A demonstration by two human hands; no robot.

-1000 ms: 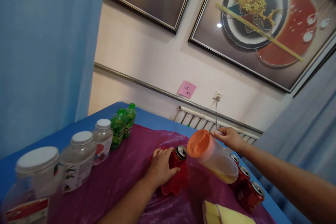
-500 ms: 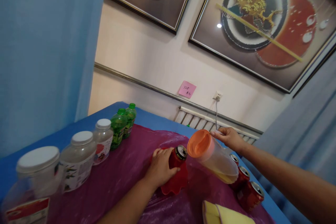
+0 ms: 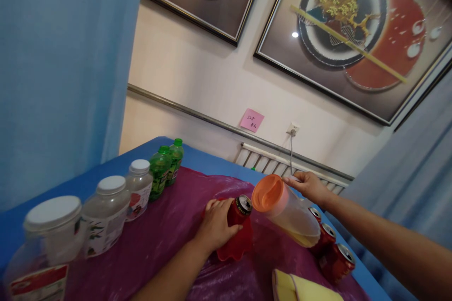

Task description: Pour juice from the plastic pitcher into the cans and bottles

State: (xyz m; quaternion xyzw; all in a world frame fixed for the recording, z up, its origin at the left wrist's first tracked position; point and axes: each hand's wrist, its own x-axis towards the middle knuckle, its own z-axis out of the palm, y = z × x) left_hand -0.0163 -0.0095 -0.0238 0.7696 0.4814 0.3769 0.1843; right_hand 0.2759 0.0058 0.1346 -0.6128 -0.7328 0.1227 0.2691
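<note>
My left hand is wrapped round a red drink can, its opened top facing up. Beneath the can lies a red wavy-edged mat or dish; which of these I cannot tell. My right hand grips the handle of a clear plastic pitcher with an orange lid. The pitcher is tilted to the left, lid close to the can's top, and pale yellow liquid lies along its lower side. Whether any liquid is flowing out I cannot make out.
Three red cans stand behind the pitcher on the right. Lidded jars and two green bottles line the left. A folded yellow cloth-like item lies in front. A purple plastic sheet covers part of the blue table.
</note>
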